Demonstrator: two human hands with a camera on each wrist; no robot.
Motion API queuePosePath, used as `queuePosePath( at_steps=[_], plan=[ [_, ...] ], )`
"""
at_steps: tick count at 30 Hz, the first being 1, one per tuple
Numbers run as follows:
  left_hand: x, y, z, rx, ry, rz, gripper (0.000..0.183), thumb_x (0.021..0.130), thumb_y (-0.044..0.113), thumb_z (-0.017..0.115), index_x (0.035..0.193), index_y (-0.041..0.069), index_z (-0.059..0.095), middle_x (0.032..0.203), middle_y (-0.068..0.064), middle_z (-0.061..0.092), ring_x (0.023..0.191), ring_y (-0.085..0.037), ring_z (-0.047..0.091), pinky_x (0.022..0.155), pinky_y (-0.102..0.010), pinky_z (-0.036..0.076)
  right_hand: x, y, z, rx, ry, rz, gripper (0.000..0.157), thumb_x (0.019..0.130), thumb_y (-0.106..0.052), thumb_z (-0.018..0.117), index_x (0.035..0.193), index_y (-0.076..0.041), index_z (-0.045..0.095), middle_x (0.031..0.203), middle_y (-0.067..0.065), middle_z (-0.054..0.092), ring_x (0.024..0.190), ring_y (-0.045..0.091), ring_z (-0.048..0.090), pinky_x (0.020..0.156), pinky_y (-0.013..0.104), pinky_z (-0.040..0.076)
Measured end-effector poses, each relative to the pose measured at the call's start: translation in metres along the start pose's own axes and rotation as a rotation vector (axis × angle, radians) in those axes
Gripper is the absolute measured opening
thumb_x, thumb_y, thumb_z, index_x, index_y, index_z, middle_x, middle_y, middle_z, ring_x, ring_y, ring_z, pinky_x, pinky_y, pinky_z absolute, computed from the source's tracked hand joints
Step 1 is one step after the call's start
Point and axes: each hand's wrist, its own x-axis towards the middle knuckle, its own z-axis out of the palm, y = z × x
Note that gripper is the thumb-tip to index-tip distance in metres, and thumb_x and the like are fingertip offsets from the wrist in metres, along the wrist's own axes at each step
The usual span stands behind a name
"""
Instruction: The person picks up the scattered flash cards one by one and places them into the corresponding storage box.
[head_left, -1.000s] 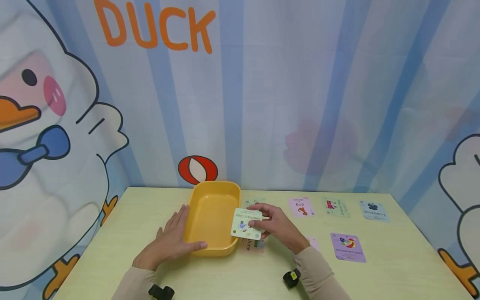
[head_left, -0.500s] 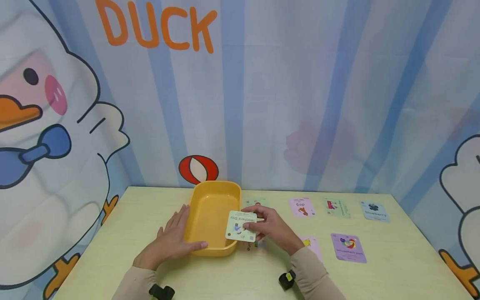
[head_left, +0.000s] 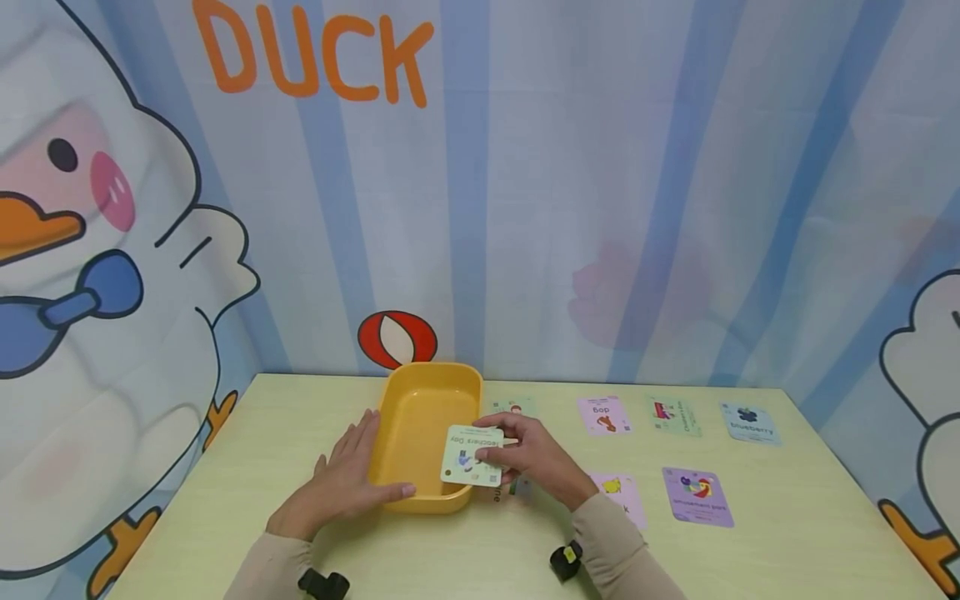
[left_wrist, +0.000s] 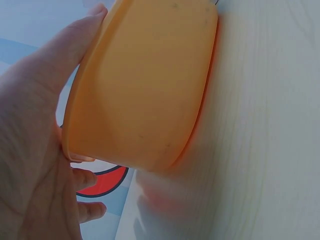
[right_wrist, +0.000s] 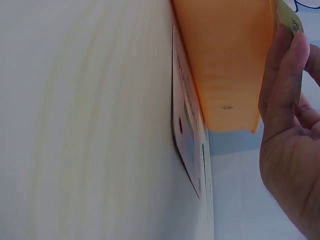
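Note:
A yellow plastic tray (head_left: 420, 433) stands on the table in the head view. My left hand (head_left: 341, 487) rests against its left side, fingers spread straight and thumb across the near rim; the left wrist view shows this hand (left_wrist: 40, 100) beside the outer wall. Between thumb and fingers, my right hand (head_left: 536, 458) pinches a pale green "Teachers' Day" card (head_left: 459, 467) over the tray's right rim. In the right wrist view a sliver of the card (right_wrist: 287, 15) shows at the fingertips.
Beside the tray lie a green card (head_left: 513, 405) and a partly hidden card (right_wrist: 185, 115). Further right are a pink dog card (head_left: 603, 415), a green card (head_left: 675, 415), a blueberry card (head_left: 750, 422), a pink card (head_left: 621, 498) and an amusement park card (head_left: 697, 497).
My right hand has moved left with the Teachers' Day card, bringing more of it over the tray. More of the pink card behind the wrist now shows. My left hand has stayed put.

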Motion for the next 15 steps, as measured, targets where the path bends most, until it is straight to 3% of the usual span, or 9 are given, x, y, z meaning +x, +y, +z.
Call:
queuePosePath(
  at_steps=[15],
  plan=[
    [-0.0002,0.0013,0.0005,-0.006,-0.011,-0.002,0.129,0.077,0.075,0.068,0.164,0.009,0.000,0.171,-0.015,0.000,0.155,-0.046,0.005,0.110,-0.082,0.007,0.0031,-0.0018,0.0058,-0.012,-0.005,-0.017,0.042,0.093,-0.017,0.076,0.134,-0.014,0.064,0.111,0.012,0.070,0.074,0.019,0.072,0.055,0.026,0.057]
  ],
)
